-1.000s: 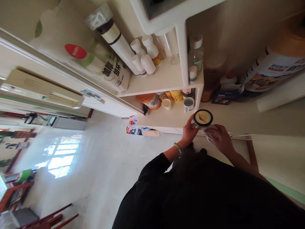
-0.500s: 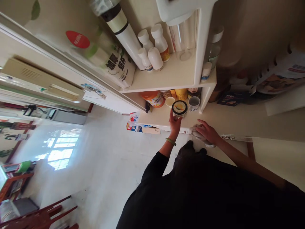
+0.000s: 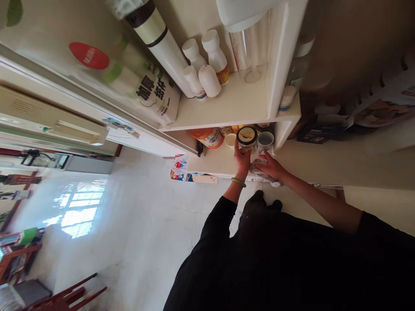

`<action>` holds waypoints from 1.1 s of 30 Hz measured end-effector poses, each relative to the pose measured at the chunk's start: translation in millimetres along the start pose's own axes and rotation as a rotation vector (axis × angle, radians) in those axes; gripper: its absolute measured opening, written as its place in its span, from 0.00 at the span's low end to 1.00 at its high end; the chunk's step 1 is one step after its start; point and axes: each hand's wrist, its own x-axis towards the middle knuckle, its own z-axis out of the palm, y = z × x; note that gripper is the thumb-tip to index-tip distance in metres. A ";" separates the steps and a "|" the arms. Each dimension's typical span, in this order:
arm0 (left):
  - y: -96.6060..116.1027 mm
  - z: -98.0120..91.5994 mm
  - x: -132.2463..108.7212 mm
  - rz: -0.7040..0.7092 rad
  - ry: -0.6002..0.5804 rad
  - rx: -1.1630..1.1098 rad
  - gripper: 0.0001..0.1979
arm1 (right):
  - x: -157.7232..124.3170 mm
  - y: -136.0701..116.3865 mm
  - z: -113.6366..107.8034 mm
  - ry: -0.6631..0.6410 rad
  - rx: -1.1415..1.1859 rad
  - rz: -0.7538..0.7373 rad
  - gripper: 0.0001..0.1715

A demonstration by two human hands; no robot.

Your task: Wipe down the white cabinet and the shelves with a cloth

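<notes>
My left hand (image 3: pixel 243 160) is closed around a round jar (image 3: pixel 247 136) with a black-rimmed, labelled lid, at the lower shelf (image 3: pixel 210 163). Close by on the right, my right hand (image 3: pixel 270 166) grips a pale, crumpled cloth (image 3: pixel 259 169) near the shelf's front edge. A grey-white cup (image 3: pixel 265 141) stands just right of the jar, and a cream cup (image 3: pixel 230 140) to its left. Further left is an orange-lidded tub (image 3: pixel 209 137). Other containers behind the jar are partly hidden.
The upper shelf (image 3: pixel 240 103) holds several white bottles (image 3: pixel 210 82), a clear pitcher (image 3: pixel 251 56) and a bag of paper cups (image 3: pixel 155 97). A box (image 3: pixel 181 169) lies low at the left, beside the pale floor (image 3: pixel 145 207). A dark box (image 3: pixel 313 134) sits at right.
My left hand has moved the jar slightly forward, deeper among the containers. My right hand, with the cloth, has come left and forward, closer to the jar and the grey-white cup.
</notes>
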 end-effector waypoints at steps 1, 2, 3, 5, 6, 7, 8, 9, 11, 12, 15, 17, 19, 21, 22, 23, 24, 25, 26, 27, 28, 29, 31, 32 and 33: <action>-2.3 0.6 3.5 0.013 0.000 -0.001 0.55 | 1.5 1.2 0.6 -0.002 0.022 -0.003 0.68; -4.6 0.8 7.2 0.026 -0.002 0.000 0.55 | 2.7 2.2 1.1 -0.008 0.036 -0.004 0.70; -6.7 0.6 11.0 0.038 -0.008 0.003 0.55 | 3.7 2.9 1.6 -0.014 0.043 -0.003 0.71; -9.6 -1.1 18.3 0.060 -0.036 0.014 0.54 | 5.7 3.6 2.2 -0.022 0.040 -0.005 0.71; -10.1 -2.6 21.6 0.069 -0.052 0.027 0.54 | 6.7 3.6 2.3 -0.023 0.036 -0.010 0.69; -10.1 -4.3 24.6 0.077 -0.067 0.047 0.54 | 7.9 3.5 2.2 -0.023 0.031 -0.019 0.67; -9.5 -6.2 27.2 0.084 -0.080 0.072 0.53 | 9.1 3.3 1.8 -0.024 0.026 -0.030 0.64; -8.7 -8.3 29.5 0.090 -0.092 0.097 0.53 | 10.4 3.2 1.2 -0.028 0.022 -0.041 0.61; -6.5 -12.7 33.1 0.096 -0.116 0.142 0.52 | 13.4 3.0 -0.8 -0.041 0.006 -0.051 0.57; -5.6 -15.0 34.6 0.096 -0.130 0.166 0.51 | 15.0 2.9 -1.8 -0.046 -0.006 -0.048 0.55; -4.4 -21.9 38.0 0.097 -0.161 0.255 0.49 | 20.8 1.8 -4.1 -0.056 -0.042 -0.034 0.52; -5.7 -25.7 39.1 0.118 -0.176 0.312 0.48 | 24.3 -0.1 -3.6 -0.058 -0.058 -0.037 0.50; -9.0 -28.0 38.8 0.150 -0.183 0.347 0.51 | 26.0 -2.6 -1.4 -0.050 -0.067 -0.052 0.49; -14.1 -28.8 37.0 0.179 -0.189 0.354 0.55 | 23.4 -4.5 0.9 -0.025 -0.067 -0.059 0.49; -17.3 -29.1 35.4 0.189 -0.193 0.343 0.56 | 19.8 -5.0 0.9 -0.007 -0.061 -0.056 0.49; -20.9 -29.5 33.1 0.200 -0.197 0.323 0.58 | 14.4 -4.8 -0.5 0.011 -0.054 -0.047 0.47; -24.7 -30.4 30.0 0.215 -0.193 0.296 0.58 | 7.3 -4.1 -3.6 0.026 -0.048 -0.032 0.45; -28.7 -31.9 25.9 0.234 -0.174 0.266 0.57 | -1.2 -2.8 -8.9 0.030 -0.044 -0.013 0.41; -32.9 -34.2 20.8 0.259 -0.140 0.235 0.55 | -10.9 -0.9 -16.1 0.026 -0.045 0.008 0.37; -37.3 -37.2 14.5 0.286 -0.093 0.203 0.52 | -21.3 1.3 -24.8 0.018 -0.050 0.028 0.33; -41.7 -40.8 7.1 0.315 -0.041 0.171 0.48 | -31.8 3.8 -34.4 0.019 -0.061 0.045 0.30; -46.2 -44.6 -1.5 0.343 0.005 0.136 0.43 | -41.9 6.3 -43.7 0.045 -0.078 0.055 0.28; -55.0 -51.3 -21.2 0.397 0.054 0.066 0.35 | -58.9 11.2 -57.0 0.208 -0.136 0.039 0.27; -58.9 -53.4 -31.9 0.424 0.056 0.035 0.32 | -65.1 13.5 -58.9 0.317 -0.183 0.002 0.28; -62.3 -54.3 -42.6 0.447 0.046 0.009 0.30 | -69.4 15.5 -56.9 0.404 -0.246 -0.053 0.31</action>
